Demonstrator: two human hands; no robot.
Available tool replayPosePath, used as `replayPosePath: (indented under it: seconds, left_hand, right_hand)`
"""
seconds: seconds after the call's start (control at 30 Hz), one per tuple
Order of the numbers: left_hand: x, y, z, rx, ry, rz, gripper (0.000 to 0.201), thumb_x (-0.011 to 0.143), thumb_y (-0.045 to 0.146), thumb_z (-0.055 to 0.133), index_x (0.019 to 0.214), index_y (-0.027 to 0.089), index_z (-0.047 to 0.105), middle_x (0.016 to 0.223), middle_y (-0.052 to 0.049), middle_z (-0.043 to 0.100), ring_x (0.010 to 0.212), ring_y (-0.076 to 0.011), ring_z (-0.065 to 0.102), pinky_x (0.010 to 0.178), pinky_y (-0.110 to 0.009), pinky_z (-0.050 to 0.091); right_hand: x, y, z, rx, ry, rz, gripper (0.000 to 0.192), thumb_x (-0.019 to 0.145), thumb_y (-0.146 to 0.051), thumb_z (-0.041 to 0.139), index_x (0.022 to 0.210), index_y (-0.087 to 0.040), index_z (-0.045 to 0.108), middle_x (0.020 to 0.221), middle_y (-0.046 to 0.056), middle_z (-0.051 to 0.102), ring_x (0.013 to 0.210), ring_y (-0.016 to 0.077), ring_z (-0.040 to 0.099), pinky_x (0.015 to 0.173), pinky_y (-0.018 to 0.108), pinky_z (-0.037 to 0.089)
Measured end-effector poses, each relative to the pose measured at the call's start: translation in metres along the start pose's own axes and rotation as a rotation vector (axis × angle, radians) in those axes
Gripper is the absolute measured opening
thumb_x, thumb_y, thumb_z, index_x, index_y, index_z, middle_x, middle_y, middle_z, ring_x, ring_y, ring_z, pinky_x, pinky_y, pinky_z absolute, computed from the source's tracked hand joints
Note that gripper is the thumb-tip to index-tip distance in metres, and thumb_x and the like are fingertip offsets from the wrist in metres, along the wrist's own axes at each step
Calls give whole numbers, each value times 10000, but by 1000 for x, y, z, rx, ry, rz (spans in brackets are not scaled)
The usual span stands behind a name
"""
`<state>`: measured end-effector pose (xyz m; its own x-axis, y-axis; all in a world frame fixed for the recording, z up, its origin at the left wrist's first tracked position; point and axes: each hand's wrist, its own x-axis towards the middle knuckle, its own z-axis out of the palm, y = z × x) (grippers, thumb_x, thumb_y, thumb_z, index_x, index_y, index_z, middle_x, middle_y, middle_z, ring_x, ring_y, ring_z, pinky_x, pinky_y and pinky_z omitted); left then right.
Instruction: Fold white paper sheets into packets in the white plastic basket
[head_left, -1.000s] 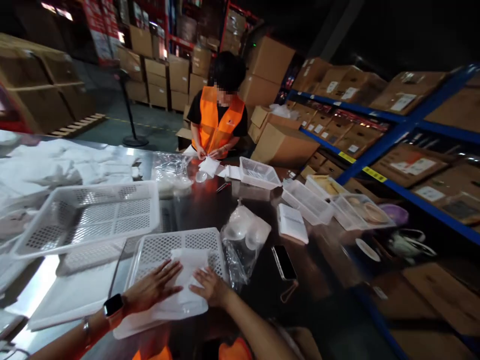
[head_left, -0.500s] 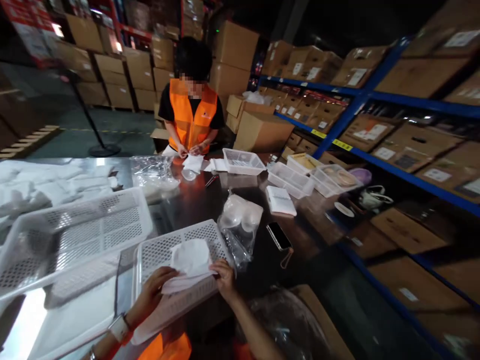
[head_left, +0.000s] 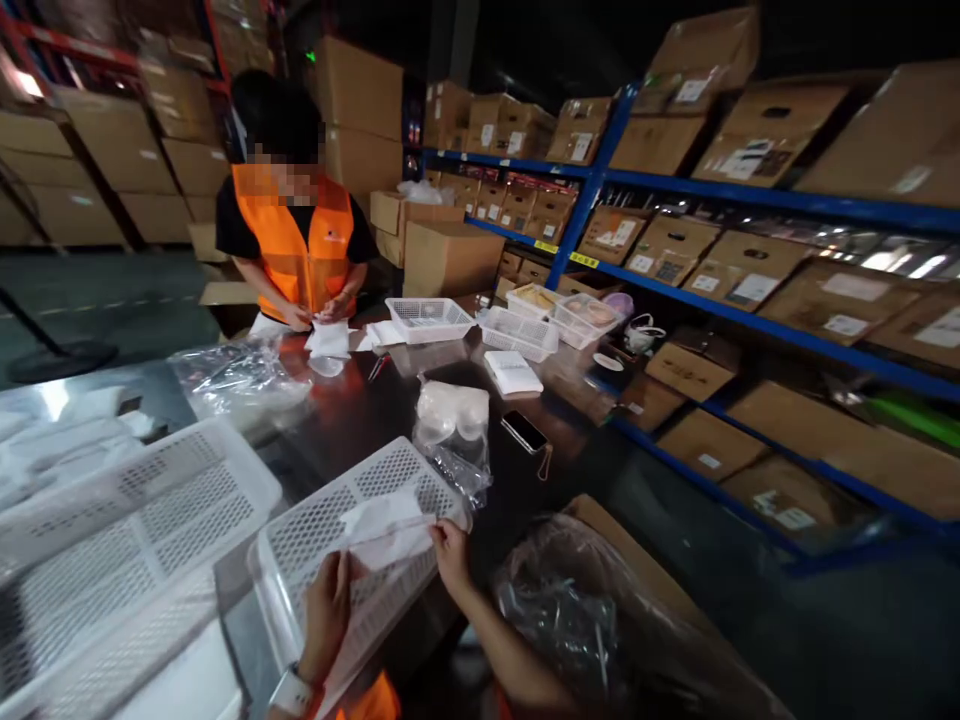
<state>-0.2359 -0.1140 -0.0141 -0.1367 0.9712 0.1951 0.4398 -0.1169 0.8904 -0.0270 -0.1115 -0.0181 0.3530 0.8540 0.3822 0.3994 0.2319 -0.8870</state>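
- Both hands are up on a white folded packet (head_left: 382,527), lifted just over the near white basket (head_left: 315,530).
- Left hand (head_left: 328,612) grips the packet's near-left edge, fingers curled closed on it, a watch (head_left: 289,690) on the wrist.
- Right hand (head_left: 452,552) pinches the packet's right end, fingers closed on it.
- A second, bigger basket (head_left: 127,540) sits just to the left of the first.
- Just beyond the basket, a clear bag of white round pieces (head_left: 452,425) stands on the dark table (head_left: 360,410), a phone (head_left: 524,431) lying near it.
- Across the table, a co-worker in an orange vest (head_left: 296,250) handles a small white item (head_left: 328,340) with both hands.
- Blue racks of cardboard boxes (head_left: 742,270) line the right side.
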Motion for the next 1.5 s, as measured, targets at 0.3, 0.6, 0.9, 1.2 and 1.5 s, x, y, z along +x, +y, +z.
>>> replayPosePath:
  seconds: [0.3, 0.6, 0.9, 1.2, 1.5]
  left_hand:
    - [4, -2, -12, 295, -110, -83, 260, 928, 392, 348, 774, 231, 482, 574, -3, 552, 513, -181, 520, 533, -260, 276]
    - [13, 0, -11, 455, -190, -103, 230, 973, 294, 348, 793, 216, 467, 570, -10, 582, 522, -183, 558, 539, -253, 261]
    - [22, 13, -11, 692, -352, -86, 258, 996, 289, 351, 920, 159, 561, 683, -70, 682, 667, -226, 688, 521, -262, 327]
    - [16, -1, 27, 270, -87, 219, 498, 878, 121, 275, 1295, 60, 540, 1386, -196, 558, 1394, -294, 413, 1142, -486, 360]
    - [18, 21, 40, -323, -184, -302, 499, 932, 386, 376, 1373, 175, 475, 1253, -132, 663, 1234, -269, 591, 960, -400, 541]
  right_hand:
    - [-4, 1, 13, -103, 61, 78, 542, 839, -677, 490, 604, -190, 526, 523, -36, 467, 525, 104, 412, 525, 208, 303]
    - [-2, 5, 21, -219, 90, 113, 486, 860, -615, 475, 622, -196, 534, 521, -37, 514, 524, 108, 465, 560, 207, 342]
    - [1, 17, 20, -356, 115, 54, 308, 890, -450, 502, 989, -177, 605, 655, 14, 637, 599, 184, 602, 600, 294, 505]
    - [4, 16, 35, -723, -262, -368, 606, 850, -15, 378, 1444, -114, 447, 1480, 159, 466, 1398, 263, 402, 1123, 457, 410]
    - [13, 15, 38, 266, -237, 171, 604, 920, -352, 476, 1475, -124, 404, 1416, 165, 532, 1275, 288, 552, 997, 483, 501]
